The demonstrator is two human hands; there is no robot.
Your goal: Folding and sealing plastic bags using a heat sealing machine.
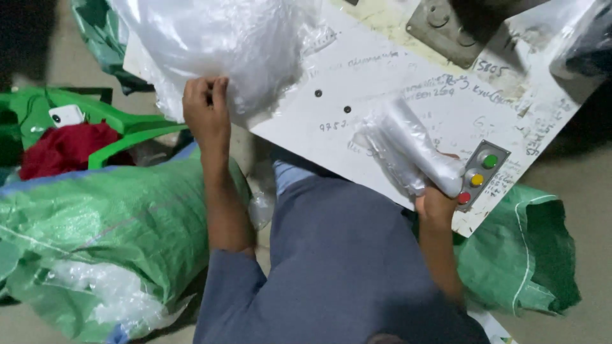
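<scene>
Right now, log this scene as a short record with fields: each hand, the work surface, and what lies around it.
Left hand: left hand pinches the edge of a big crumpled clear plastic bag.
Right hand: right hand grips a rolled bundle of clear plastic film.
Surface: white scribbled board with a grey button panel holding green, yellow and red buttons.
Left side: green woven sack, red cloth.
Right side: second green woven sack.

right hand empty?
No, the right hand grips a rolled clear plastic bundle at the white panel's edge beside the coloured buttons.
</scene>
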